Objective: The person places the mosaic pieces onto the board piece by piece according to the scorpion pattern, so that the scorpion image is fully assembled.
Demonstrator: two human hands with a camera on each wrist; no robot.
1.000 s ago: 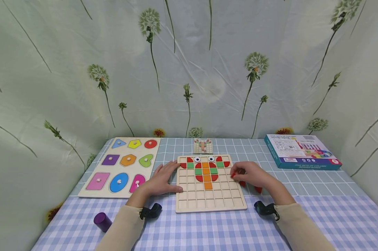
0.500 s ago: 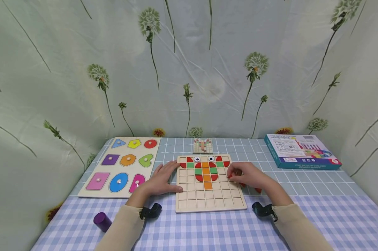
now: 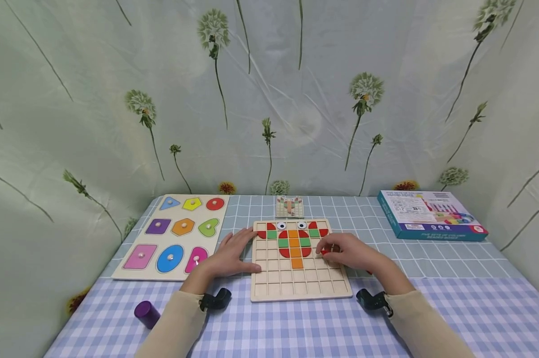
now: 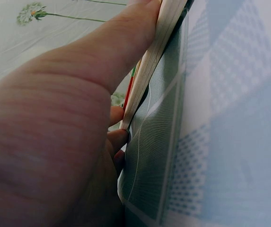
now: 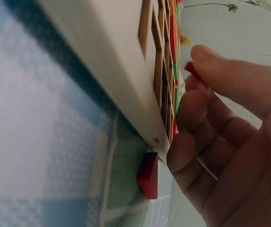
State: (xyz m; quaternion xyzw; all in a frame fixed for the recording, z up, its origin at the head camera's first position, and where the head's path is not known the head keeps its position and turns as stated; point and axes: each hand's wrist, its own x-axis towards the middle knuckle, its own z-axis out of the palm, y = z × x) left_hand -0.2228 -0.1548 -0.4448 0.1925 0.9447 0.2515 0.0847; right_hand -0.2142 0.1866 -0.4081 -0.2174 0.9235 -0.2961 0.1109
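Note:
A wooden grid board [image 3: 274, 288] lies in the middle of the table, with red, green and orange tiles and two eye pieces set in its upper cells. My left hand [image 3: 230, 256] rests against its left edge, fingers fairly straight; the left wrist view shows the thumb and fingertips touching the board's side. Over the right part of the board, my right hand [image 3: 352, 251] pinches a small red tile [image 5: 192, 70] between thumb and index finger. Another red tile [image 5: 148, 176] lies on the cloth beside the board's edge. Behind the board is a small pattern card [image 3: 289, 207].
A shape-knob puzzle [image 3: 162, 238] lies at the left, partly behind my left hand. The purple cylinder [image 3: 146, 314] is near my left forearm. A blue-edged game box [image 3: 432, 215] sits at the back right. Checked and gridded cloths cover the table.
My right hand has moved left, carrying the red tile from the board's right edge to above its cells. The left hand stays at the left edge.

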